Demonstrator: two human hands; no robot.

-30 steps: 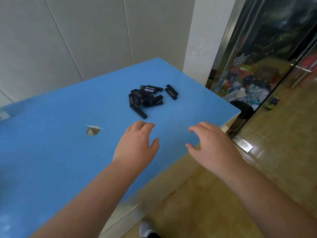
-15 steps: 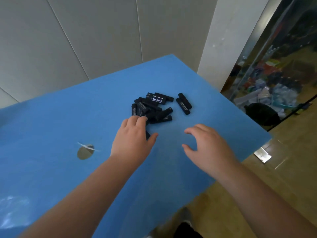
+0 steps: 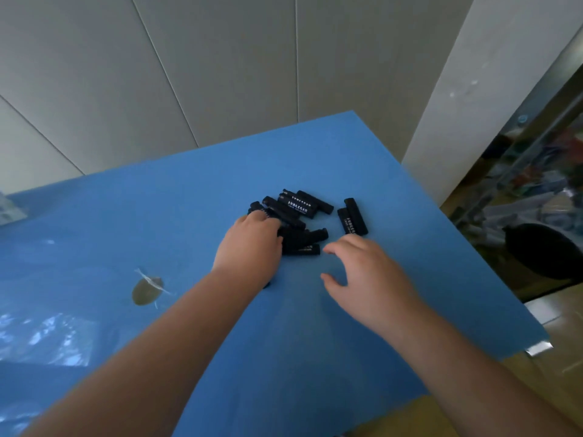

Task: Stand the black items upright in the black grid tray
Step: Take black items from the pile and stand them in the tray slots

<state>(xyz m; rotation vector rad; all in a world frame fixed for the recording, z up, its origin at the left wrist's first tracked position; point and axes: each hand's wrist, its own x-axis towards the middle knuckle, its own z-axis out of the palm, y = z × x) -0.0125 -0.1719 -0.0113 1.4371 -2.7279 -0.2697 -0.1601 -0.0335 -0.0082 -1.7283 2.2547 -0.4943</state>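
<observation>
A pile of several small black bar-shaped items [image 3: 296,206], some with white lettering, lies flat on the blue table [image 3: 176,200]. Two more black items [image 3: 353,217] lie side by side just right of the pile. My left hand [image 3: 249,244] rests on the pile's left side with its fingers bent over the items; the fingertips are hidden, so any grip cannot be made out. My right hand [image 3: 366,279] hovers near the pile's front right corner, fingers spread and holding nothing. No black grid tray is in view.
A round hole [image 3: 146,290] sits in the table to the left of my left arm. Clear plastic [image 3: 47,339] glints at the front left. The table's right edge [image 3: 473,257] drops to the floor, where a black round object [image 3: 542,250] stands. Grey wall panels lie behind.
Both hands have moved forward to the pile. My left hand went from short of the items to resting on them. My right hand came closer to the pile's right side.
</observation>
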